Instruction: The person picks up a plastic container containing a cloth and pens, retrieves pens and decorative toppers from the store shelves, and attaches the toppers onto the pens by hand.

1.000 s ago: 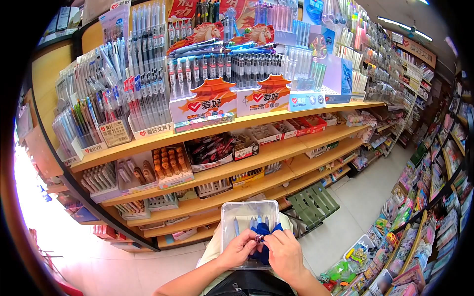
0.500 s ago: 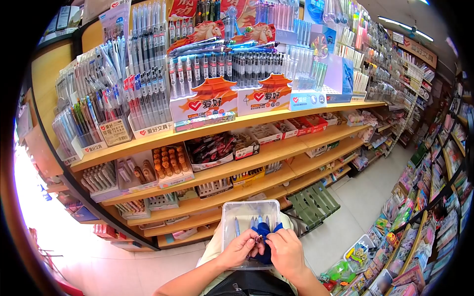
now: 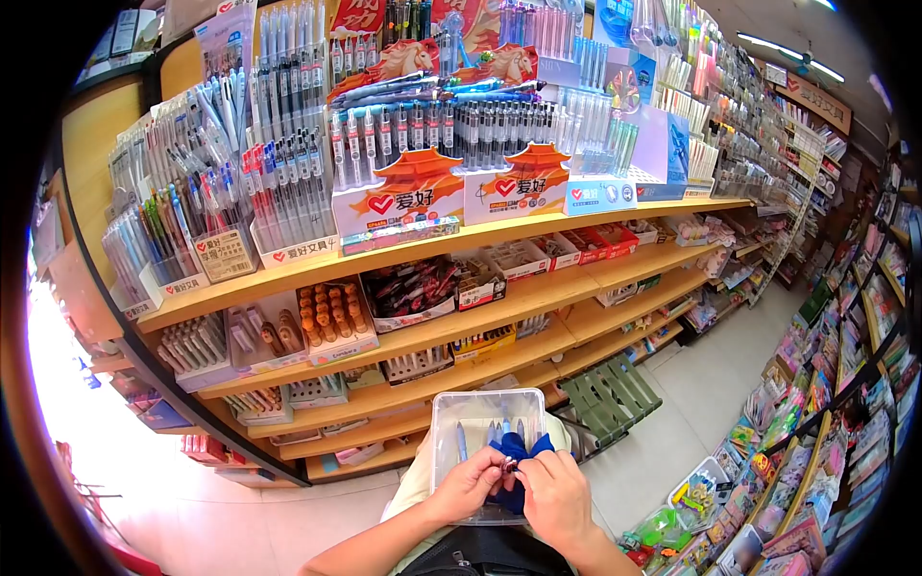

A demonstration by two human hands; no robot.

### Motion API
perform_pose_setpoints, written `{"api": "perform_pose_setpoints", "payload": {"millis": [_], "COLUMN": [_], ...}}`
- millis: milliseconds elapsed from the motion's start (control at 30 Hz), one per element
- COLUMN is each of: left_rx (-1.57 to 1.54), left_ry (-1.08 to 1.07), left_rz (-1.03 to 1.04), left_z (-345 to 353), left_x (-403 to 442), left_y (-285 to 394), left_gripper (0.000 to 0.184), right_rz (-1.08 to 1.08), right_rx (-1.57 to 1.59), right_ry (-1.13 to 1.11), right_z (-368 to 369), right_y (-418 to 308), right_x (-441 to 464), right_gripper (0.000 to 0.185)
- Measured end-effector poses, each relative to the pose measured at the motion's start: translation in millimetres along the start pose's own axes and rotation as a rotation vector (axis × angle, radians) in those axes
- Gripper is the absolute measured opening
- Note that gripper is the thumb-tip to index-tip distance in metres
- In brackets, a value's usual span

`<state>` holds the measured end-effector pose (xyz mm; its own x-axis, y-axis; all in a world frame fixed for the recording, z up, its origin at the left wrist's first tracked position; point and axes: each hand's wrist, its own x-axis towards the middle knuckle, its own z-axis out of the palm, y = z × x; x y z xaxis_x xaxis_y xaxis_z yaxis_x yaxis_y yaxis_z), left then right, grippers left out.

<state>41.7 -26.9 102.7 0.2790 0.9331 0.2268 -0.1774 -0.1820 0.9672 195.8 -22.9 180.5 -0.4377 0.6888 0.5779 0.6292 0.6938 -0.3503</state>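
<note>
On my lap rests a clear plastic box (image 3: 440, 422) with several blue-grey pens (image 3: 462, 442) standing toward its far end. Over the box, my left hand (image 3: 468, 486) is closed in a pinch on a small dark, shiny piece (image 3: 507, 465), too small to name. My right hand (image 3: 555, 494) is closed beside it, its fingers bunched on a blue cloth (image 3: 514, 445). The fingertips of both hands nearly meet at the small piece. Folds of the cloth hang below and between the hands, and part of it is hidden by them.
A wooden shelf (image 3: 461, 252) ahead carries display boxes of pens (image 3: 396, 204). Lower shelves hold more boxed stationery (image 3: 331, 312). A green slatted stool (image 3: 611, 398) stands right of the box. Along the right side run racks of packaged goods (image 3: 797, 480).
Both hands stay over the box in nearly the same place. The right fingers and the cloth have shifted very slightly; the rest looks the same.
</note>
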Motion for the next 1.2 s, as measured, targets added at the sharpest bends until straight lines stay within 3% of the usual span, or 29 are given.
{"api": "perform_pose_setpoints", "payload": {"millis": [300,400,500,533,733,1033,1200], "left_rx": [0.428,0.274,-0.048,-0.114,-0.267,-0.298,-0.145], "left_ry": [0.079,0.063,0.048,0.046,0.001,-0.002,0.030], "left_rz": [-0.013,-0.051,-0.047,-0.118,-0.173,-0.152,-0.097], "left_z": [7.6,5.6,-2.4,-2.0,-3.6,-3.9,-2.8], "left_x": [-0.1,0.0,2.2,1.7,0.7,-0.4,-0.3], "left_y": [8.1,6.7,-3.9,2.4,12.5,6.9,1.1], "left_gripper": [0.008,0.012,0.021,0.030,0.034,0.032,0.026], "right_rz": [-0.035,0.009,0.043,0.066,0.074,0.055,0.013], "right_rx": [0.042,0.097,0.185,0.175,0.134,0.088,0.032], "right_ry": [0.023,0.031,0.181,0.170,0.087,0.046,0.008], "right_z": [-0.9,-5.6,-8.9,-13.2,-8.7,-2.4,-1.0], "right_y": [-6.5,-9.8,-3.9,-2.7,2.8,-2.2,-4.8], "right_x": [2.0,4.2,4.4,5.3,3.6,2.5,0.4], "right_gripper": [0.010,0.013,0.012,0.012,0.012,0.015,0.011]}}
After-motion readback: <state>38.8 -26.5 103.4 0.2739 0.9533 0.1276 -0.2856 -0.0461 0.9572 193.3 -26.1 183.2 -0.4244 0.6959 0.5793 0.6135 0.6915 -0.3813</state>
